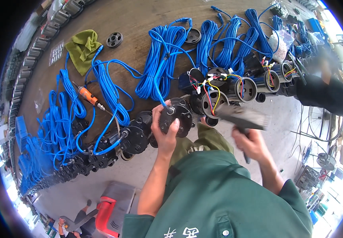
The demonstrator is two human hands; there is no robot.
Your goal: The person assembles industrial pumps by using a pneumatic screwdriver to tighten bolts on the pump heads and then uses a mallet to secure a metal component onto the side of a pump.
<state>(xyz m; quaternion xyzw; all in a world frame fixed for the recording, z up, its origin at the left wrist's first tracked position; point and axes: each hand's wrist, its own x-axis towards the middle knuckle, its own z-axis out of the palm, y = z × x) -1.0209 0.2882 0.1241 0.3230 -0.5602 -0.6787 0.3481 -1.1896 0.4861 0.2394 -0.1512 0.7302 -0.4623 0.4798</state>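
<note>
My left hand [164,131] grips a round black cap [176,115] with a blue cable [161,67] running out of its top. My right hand [251,142] holds a dark-handled brush or tool [241,119]; it is blurred by motion and lies beside a black cylindrical motor housing [213,104] with red, yellow and blue wires showing at its open end. The cap sits just left of that housing.
Several coiled blue cables [227,43] lie on the brown workbench [139,20]. More black housings [258,85] line its near edge, with assembled units [100,152] at left. An orange electric screwdriver [89,96], a green rag [82,47] and another person's dark sleeve [326,93] are nearby.
</note>
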